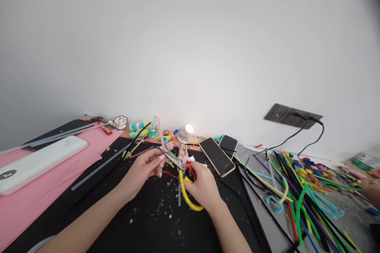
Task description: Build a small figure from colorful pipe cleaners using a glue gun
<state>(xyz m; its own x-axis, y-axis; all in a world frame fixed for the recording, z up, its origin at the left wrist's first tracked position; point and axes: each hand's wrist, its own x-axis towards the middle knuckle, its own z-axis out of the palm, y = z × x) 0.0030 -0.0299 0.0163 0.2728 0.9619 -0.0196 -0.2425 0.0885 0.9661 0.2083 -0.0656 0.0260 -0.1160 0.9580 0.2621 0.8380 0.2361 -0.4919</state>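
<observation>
My right hand [202, 184] is closed around the handles of a pair of scissors [175, 161], which have a yellow lower loop and an orange upper part. Their blades point up and left, toward my left hand [148, 168]. Between its pinched fingertips my left hand holds a pink pipe cleaner [160, 132], which stands upright above the fingers. The blade tips lie against or just beside the pipe cleaner; I cannot tell whether they touch it. Small coloured clippings lie on the black table mat [154, 221] below.
Two phones [217, 157] lie right of centre, near a white paper cup [186, 133]. Pink sheets [97, 142] and a white power bank [44, 162] are on the left. Many pipe cleaners [303, 201] spread over the grey board. Another person's hand [371, 191] is at far right.
</observation>
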